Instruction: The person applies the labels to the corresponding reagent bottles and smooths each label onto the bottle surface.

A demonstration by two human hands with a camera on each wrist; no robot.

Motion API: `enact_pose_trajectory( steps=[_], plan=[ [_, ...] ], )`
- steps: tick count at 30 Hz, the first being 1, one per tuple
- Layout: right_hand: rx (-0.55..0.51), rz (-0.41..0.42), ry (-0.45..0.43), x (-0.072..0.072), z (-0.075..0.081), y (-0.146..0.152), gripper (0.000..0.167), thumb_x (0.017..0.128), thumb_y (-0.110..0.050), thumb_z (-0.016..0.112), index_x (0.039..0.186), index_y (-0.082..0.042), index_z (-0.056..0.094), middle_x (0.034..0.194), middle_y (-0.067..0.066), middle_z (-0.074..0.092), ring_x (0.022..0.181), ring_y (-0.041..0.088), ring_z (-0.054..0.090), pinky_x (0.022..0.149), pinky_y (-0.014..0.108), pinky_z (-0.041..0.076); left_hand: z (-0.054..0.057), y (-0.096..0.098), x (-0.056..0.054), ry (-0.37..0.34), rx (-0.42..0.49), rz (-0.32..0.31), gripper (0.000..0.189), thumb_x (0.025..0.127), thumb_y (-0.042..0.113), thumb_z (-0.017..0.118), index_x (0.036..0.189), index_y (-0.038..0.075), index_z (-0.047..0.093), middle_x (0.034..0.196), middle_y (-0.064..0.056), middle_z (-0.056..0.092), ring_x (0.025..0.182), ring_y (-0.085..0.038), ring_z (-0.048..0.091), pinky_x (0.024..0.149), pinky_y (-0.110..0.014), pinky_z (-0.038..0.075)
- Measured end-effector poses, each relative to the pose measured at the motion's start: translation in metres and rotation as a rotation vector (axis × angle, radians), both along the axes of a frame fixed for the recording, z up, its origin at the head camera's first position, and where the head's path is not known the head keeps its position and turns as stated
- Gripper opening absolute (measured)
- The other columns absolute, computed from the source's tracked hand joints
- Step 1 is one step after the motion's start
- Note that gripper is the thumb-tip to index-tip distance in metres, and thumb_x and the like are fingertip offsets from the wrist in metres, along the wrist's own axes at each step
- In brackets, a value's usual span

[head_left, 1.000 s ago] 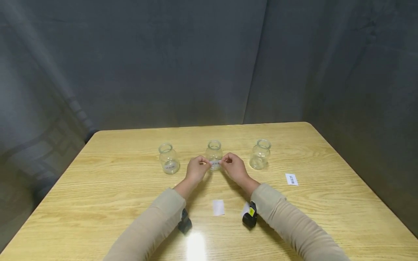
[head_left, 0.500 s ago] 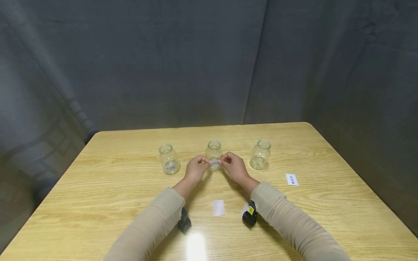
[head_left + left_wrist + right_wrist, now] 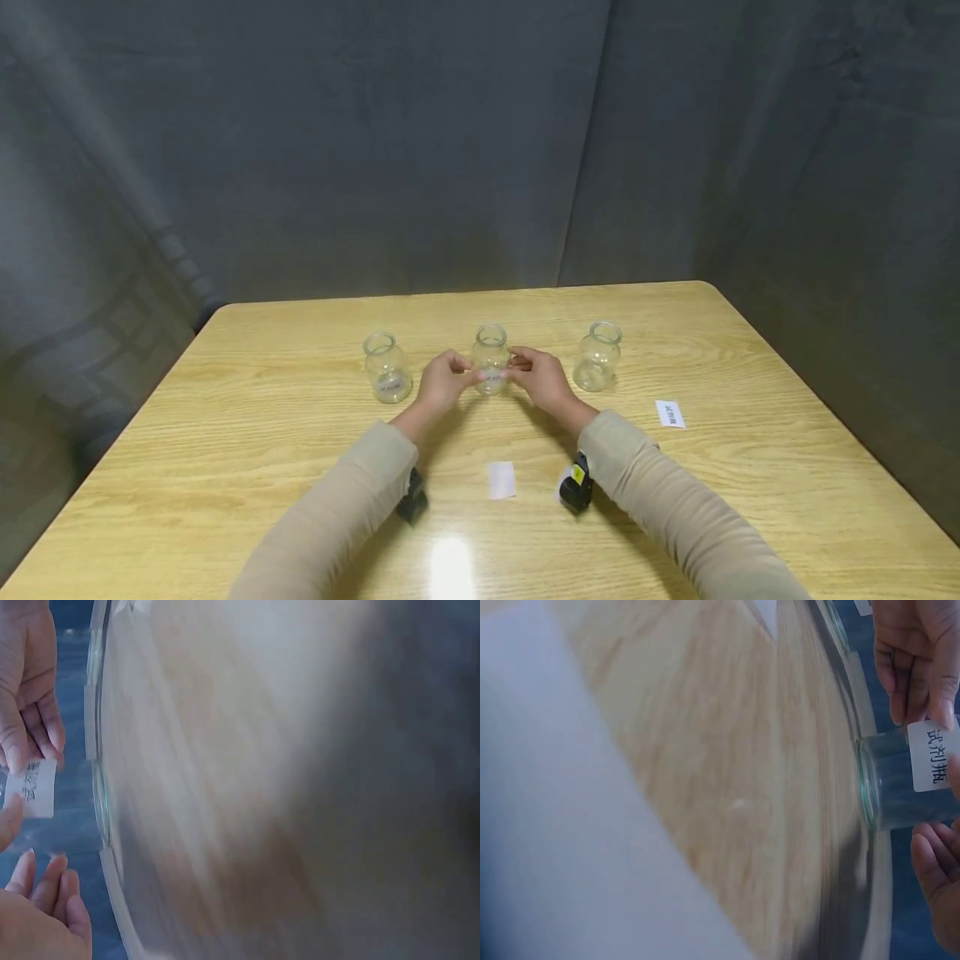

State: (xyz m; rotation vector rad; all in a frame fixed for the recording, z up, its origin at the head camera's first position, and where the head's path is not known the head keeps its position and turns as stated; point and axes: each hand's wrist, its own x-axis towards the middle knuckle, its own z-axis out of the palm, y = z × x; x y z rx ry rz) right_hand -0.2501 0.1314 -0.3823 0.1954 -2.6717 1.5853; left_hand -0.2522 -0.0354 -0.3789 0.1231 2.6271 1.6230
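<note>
In the head view the middle glass jar stands upright between both hands. A white label with dark handwritten characters lies on its front. My left hand is at the jar's left side, its thumb on the label's left end. From the other side, the thumb of my right hand touches the label's right end. In the right wrist view, the fingers of both hands reach along the jar's sides. A left jar bears a similar label, and a right jar shows none on its visible side.
A label with dark characters lies right of the jars on the wooden table. Nearer the person lies a blank white paper piece. Another paper piece is partly hidden behind the right wrist camera. Dark curtains surround the table.
Earlier, fingertips and thumbs pinched the label's two ends. Now the thumbs press on it and the fingers have spread to the jar's sides. The left forearm has shifted slightly left.
</note>
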Motion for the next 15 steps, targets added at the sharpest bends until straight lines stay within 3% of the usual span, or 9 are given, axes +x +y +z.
enact_pose_trajectory(
  steps=[3, 7, 11, 15],
  plan=[
    [0.031, 0.013, 0.009, -0.0002, 0.0009, 0.0006, 0.047, 0.077, -0.014, 0.064, 0.119, 0.002, 0.048, 0.107, 0.017, 0.056, 0.096, 0.027, 0.054, 0.075, 0.031, 0.047, 0.0011, -0.0011, -0.003, -0.001, 0.009, -0.022, 0.035, 0.073, 0.016, 0.069, 0.1, 0.001, 0.052, 0.096, -0.01, 0.057, 0.092, -0.025, 0.053, 0.074, -0.033, 0.047],
    [-0.029, 0.036, -0.012, 0.0004, 0.0013, 0.0015, 0.048, 0.077, -0.013, 0.064, 0.119, 0.003, 0.046, 0.112, 0.02, 0.053, 0.101, 0.029, 0.052, 0.077, 0.032, 0.047, 0.0011, -0.002, -0.0054, 0.014, -0.024, -0.058, 0.043, 0.074, 0.016, 0.067, 0.111, 0.0, 0.051, 0.102, -0.014, 0.057, 0.094, -0.026, 0.054, 0.075, -0.032, 0.047],
    [-0.068, 0.036, -0.031, -0.0003, -0.0012, 0.0021, 0.048, 0.077, -0.012, 0.064, 0.12, 0.001, 0.046, 0.112, 0.019, 0.053, 0.1, 0.028, 0.053, 0.075, 0.03, 0.048, -0.001, -0.0027, -0.0061, 0.028, -0.053, -0.072, 0.043, 0.074, 0.016, 0.067, 0.111, -0.001, 0.051, 0.107, -0.017, 0.056, 0.096, -0.028, 0.054, 0.075, -0.033, 0.047],
    [-0.033, 0.028, -0.014, -0.0018, -0.0025, 0.0027, 0.047, 0.077, -0.012, 0.064, 0.119, 0.001, 0.047, 0.11, 0.018, 0.055, 0.096, 0.027, 0.055, 0.073, 0.029, 0.048, -0.0013, -0.0021, -0.007, 0.033, -0.055, -0.061, 0.041, 0.073, 0.014, 0.068, 0.108, -0.001, 0.052, 0.105, -0.017, 0.057, 0.094, -0.028, 0.055, 0.072, -0.031, 0.048]
  ],
)
